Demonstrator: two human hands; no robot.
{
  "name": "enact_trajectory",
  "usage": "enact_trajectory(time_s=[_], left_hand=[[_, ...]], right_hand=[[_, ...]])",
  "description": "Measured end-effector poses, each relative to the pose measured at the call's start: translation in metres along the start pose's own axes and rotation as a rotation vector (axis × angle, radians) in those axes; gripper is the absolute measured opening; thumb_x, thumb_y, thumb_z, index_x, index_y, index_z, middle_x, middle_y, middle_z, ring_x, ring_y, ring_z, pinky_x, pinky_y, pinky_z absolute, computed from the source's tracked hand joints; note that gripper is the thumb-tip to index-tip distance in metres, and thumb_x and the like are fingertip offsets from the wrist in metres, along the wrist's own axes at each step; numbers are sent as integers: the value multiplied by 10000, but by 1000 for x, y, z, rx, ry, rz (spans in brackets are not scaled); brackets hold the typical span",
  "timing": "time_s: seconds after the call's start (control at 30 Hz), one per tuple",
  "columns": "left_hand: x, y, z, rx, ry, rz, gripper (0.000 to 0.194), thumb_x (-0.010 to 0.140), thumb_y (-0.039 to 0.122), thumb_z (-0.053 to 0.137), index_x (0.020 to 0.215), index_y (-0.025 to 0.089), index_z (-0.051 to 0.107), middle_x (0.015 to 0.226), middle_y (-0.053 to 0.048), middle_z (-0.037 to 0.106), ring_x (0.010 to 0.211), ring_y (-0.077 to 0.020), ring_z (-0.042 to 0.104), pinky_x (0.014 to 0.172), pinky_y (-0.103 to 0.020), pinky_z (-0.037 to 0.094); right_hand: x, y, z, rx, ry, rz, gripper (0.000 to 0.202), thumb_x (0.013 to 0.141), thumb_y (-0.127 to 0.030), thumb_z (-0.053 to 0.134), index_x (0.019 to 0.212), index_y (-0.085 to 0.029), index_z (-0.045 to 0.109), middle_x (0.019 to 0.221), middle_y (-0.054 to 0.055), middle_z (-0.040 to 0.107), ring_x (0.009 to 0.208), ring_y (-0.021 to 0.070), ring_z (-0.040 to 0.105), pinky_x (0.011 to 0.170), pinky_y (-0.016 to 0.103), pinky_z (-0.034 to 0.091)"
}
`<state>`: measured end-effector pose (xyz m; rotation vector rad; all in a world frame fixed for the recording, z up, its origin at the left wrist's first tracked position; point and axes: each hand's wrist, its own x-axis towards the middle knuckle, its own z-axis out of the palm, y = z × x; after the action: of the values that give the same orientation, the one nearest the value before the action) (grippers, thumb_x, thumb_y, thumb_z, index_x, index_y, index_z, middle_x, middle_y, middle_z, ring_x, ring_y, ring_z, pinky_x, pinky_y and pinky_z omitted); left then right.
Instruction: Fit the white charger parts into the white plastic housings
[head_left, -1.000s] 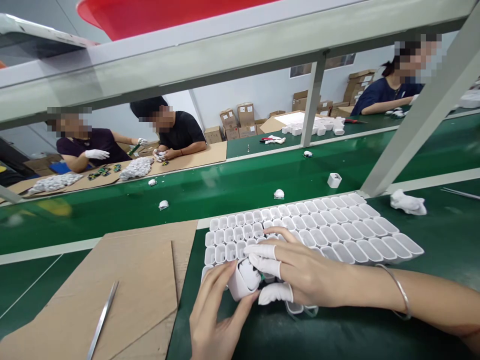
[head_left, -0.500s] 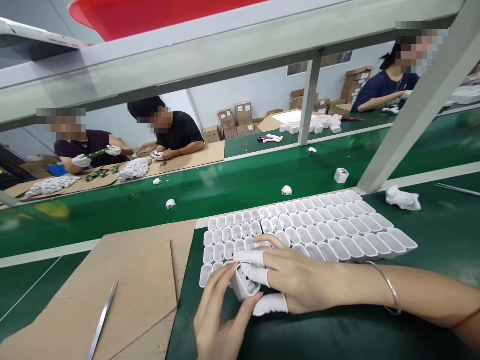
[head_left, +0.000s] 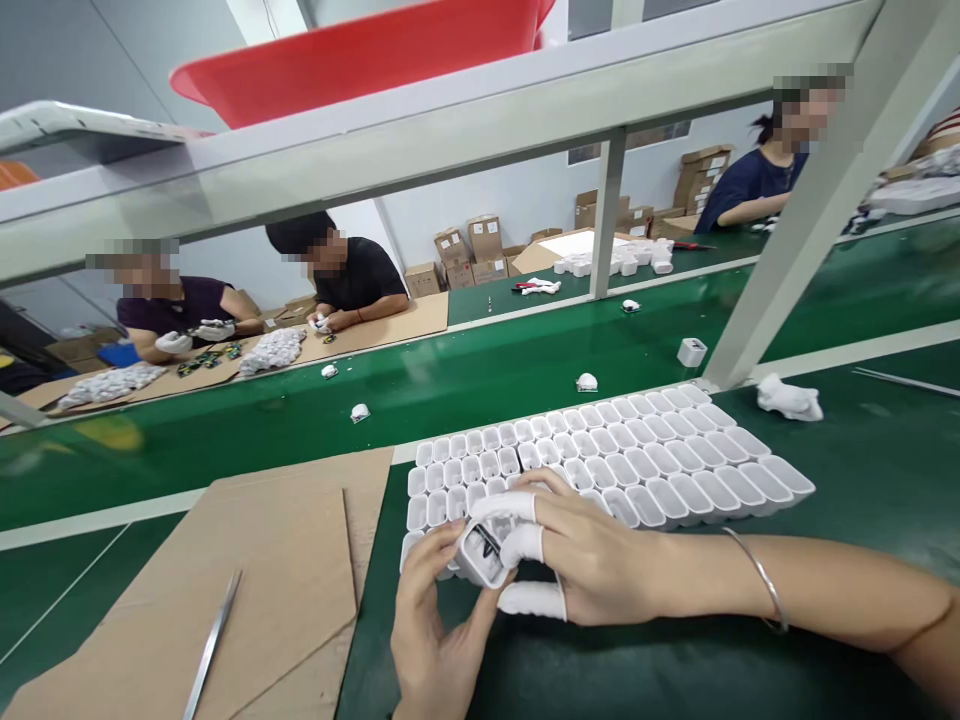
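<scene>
Head view: cartons (head_left: 486, 240) by the pale wall (head_left: 517, 195) bear labels (head_left: 486, 228) too small to read. Above the green worktop (head_left: 660, 665), before rows of white cups (head_left: 679, 463), the left hand (head_left: 439, 630) has thumb and fingers closed round a white housing (head_left: 478, 562); the right hand (head_left: 600, 560), half curled, touches its opening, though whether it grips anything I cannot tell. Cardboard (head_left: 281, 560) lies left.

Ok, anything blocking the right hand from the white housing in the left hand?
Nothing visible: the right hand is at the open end of the white housing; the white containers lie beyond.
</scene>
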<state>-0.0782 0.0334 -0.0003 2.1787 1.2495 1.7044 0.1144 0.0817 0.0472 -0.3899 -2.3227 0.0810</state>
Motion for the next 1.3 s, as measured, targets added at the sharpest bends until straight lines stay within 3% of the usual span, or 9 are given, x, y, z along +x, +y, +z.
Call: enact_trajectory(time_s=[0.27, 0.4, 0.5, 0.6, 0.77, 0.93, 1.07, 1.2, 1.3], left_hand=[[1, -6, -4, 140, 21, 173, 545, 741, 6, 714, 1208, 165, 482, 1161, -122, 588, 1149, -231, 572, 971, -391, 519], [0, -6, 1, 94, 28, 76, 487, 776, 67, 709, 1195, 175, 485, 1142, -125, 601, 1129, -233, 585, 929, -381, 543], [-1, -1, 6, 6, 56, -98, 396, 815, 185, 707, 1156, 198, 505, 1116, -111, 610, 1094, -226, 606, 882, -360, 569], [-1, 7, 11, -79, 110, -278, 364, 821, 291, 716, 1112, 202, 517, 1117, -106, 605, 1086, -225, 616, 889, -353, 568], [0, 14, 12, -157, 153, -440, 395, 784, 352, 750, 1076, 210, 524, 1125, -95, 610, 1073, -214, 622, 909, -332, 553], [-1, 19, 12, -262, 95, -575, 453, 735, 408, 782, 1052, 232, 509, 1100, -67, 618, 1040, -191, 624, 906, -295, 543], [1, 25, 17, -347, -22, -578, 431, 785, 441, 727, 1103, 254, 505, 1172, -77, 592, 1113, -214, 595, 920, -293, 533], [3, 24, 20, -388, -24, -491, 430, 861, 463, 620, 1203, 271, 443, 1297, -122, 507, 1129, -249, 581, 820, -309, 575], [-1, 16, 16, -200, -147, -424, 371, 867, 496, 600, 1145, 273, 495, 1141, -87, 578, 912, -200, 641, 757, -292, 570]], right_hand=[[-1, -9, -1, 146, -44, 157, 169, 876, -222, 625, 1019, -150, 571, 1195, 193, 558, 1172, 268, 509, 978, 475, 422], [1, -13, -8, 506, -196, 525, 259, 797, -277, 729, 1010, -174, 623, 1355, 158, 453, 1251, 267, 471, 1031, 453, 422], [3, -12, -8, 788, -142, 640, 261, 787, -348, 736, 983, -195, 658, 1314, 115, 499, 1141, 217, 567, 976, 373, 482], [3, -11, -6, 710, -99, 530, 298, 820, -312, 706, 1091, -211, 633, 1246, 107, 555, 1107, 200, 570, 933, 357, 497], [2, -2, 0, 131, -149, 144, 249, 928, -280, 566, 1146, -168, 609, 1136, 153, 600, 1080, 226, 538, 996, 435, 404], [11, 15, -5, -59, -388, -59, 274, 926, -387, 563, 1000, -146, 669, 989, 124, 602, 840, 204, 551, 820, 345, 468], [12, 20, -19, -89, -540, -75, 158, 859, -307, 654, 931, -170, 687, 800, 68, 572, 685, 182, 523, 637, 295, 456], [14, 32, -32, 121, -413, 45, 118, 838, -245, 689, 917, -166, 651, 919, 58, 590, 828, 149, 584, 739, 243, 492], [23, 67, -39, 45, -349, 284, 121, 828, -216, 687, 875, -144, 602, 941, 34, 593, 917, 143, 587, 800, 231, 485]])
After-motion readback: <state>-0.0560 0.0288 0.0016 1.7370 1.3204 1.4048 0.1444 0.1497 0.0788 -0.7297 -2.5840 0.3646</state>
